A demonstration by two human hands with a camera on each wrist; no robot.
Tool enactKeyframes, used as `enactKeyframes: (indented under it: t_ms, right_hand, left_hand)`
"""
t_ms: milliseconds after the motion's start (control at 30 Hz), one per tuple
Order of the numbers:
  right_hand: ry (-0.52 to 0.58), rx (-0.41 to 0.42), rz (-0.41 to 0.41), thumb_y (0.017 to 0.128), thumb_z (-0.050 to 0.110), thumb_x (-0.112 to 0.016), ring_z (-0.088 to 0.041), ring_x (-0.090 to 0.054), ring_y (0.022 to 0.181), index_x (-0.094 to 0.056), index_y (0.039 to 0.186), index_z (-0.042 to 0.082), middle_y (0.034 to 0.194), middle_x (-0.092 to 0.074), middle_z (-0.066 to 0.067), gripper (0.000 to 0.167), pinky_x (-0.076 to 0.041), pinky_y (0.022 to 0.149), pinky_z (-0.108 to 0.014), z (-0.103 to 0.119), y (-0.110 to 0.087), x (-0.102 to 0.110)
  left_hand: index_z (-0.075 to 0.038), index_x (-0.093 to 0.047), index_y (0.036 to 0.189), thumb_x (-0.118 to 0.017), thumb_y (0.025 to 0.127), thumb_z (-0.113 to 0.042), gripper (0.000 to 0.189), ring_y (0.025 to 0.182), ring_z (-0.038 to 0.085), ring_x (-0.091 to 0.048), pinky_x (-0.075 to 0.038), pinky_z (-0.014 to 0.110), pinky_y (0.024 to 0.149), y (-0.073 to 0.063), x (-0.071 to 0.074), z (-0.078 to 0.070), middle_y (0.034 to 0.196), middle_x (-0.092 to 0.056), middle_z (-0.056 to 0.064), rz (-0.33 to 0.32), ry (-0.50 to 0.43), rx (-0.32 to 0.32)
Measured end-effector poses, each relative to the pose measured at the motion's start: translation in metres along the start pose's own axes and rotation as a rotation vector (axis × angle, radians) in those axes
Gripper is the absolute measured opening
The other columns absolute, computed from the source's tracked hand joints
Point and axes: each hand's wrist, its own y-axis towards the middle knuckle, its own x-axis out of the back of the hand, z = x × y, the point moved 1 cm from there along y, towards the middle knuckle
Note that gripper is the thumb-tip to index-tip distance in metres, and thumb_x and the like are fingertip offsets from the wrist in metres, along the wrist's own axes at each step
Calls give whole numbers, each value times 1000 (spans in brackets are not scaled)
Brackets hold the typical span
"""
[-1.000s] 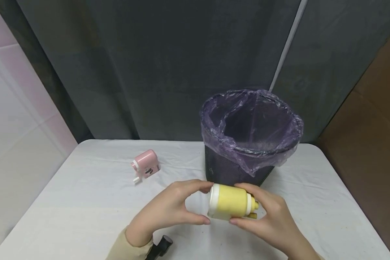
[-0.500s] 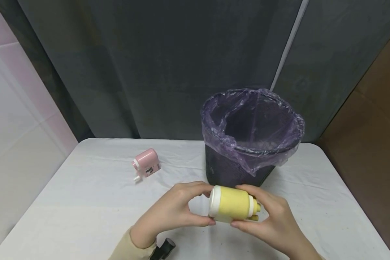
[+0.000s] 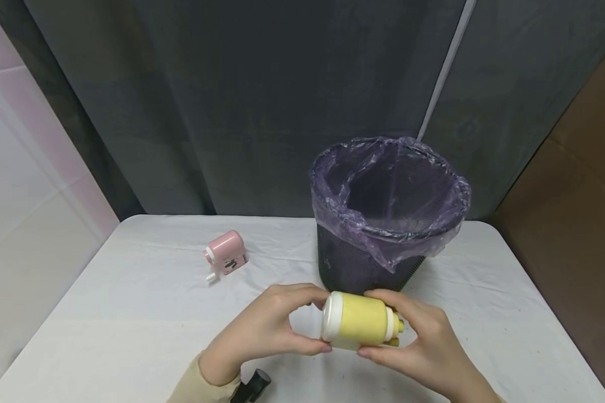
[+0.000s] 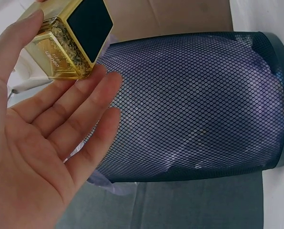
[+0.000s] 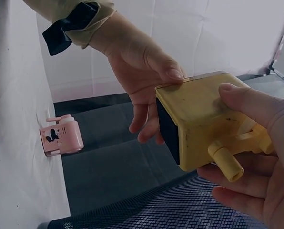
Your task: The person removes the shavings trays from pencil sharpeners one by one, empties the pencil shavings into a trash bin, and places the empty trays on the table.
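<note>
Head view: I see the left grip point(image 3: 268, 327) and right grip point(image 3: 426, 336) pinching a yellow sharpener point(image 3: 363, 319) before the bin point(image 3: 348, 266). Left wrist: shavings point(image 4: 67, 45) show inside it. Right wrist: its crank point(image 5: 228, 165) juts out; a pink sharpener point(image 5: 63, 137) sits beyond.

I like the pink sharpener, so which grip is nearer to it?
Left. The left grip is below and right of the pink sharpener in the head view; the right grip is farther right, holding the yellow sharpener.

Yellow crank sharpener point(image 3: 363, 319), white-trimmed, shavings point(image 4: 69, 44) visible inside, held between left hand point(image 3: 258, 330), right hand point(image 3: 426, 340)
</note>
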Motion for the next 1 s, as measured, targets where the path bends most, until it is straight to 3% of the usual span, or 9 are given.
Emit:
enactKeyframes:
  t_ms: [233,400,633,1000]
  right_hand:
    - [-8,8,0,74,35,-83,-11,-63,85,-62,119,6,105,-67,-2,58,-49,76,-17,1,-1,0]
    - [-7,13,0,73,34,-84,-10,-63,83,-62,119,7,105,-67,-1,58,-49,74,-17,1,-1,0]
    - [1,10,3,73,32,-84,-10,-62,82,-62,120,7,105,-67,0,57,-49,73,-17,0,-1,0]
    - [1,21,1,74,32,-84,-10,-62,82,-62,119,7,105,-67,0,56,-49,74,-17,-2,0,-1]
  left_hand:
    - [-14,-65,115,-85,71,-26,50,91,2,-58,-48,20,81,-1,1,-1,99,-64,-11,1,11,-11]
    - [-12,-64,115,-85,72,-23,49,90,4,-59,-51,26,78,-1,1,-1,98,-65,-8,-1,14,-50]
    - [-12,-65,114,-86,71,-23,49,90,3,-59,-50,22,79,-1,1,0,97,-65,-8,2,10,-48]
    - [-9,-65,113,-86,69,-21,50,90,5,-61,-52,27,78,-1,1,2,97,-67,-7,-1,6,-44]
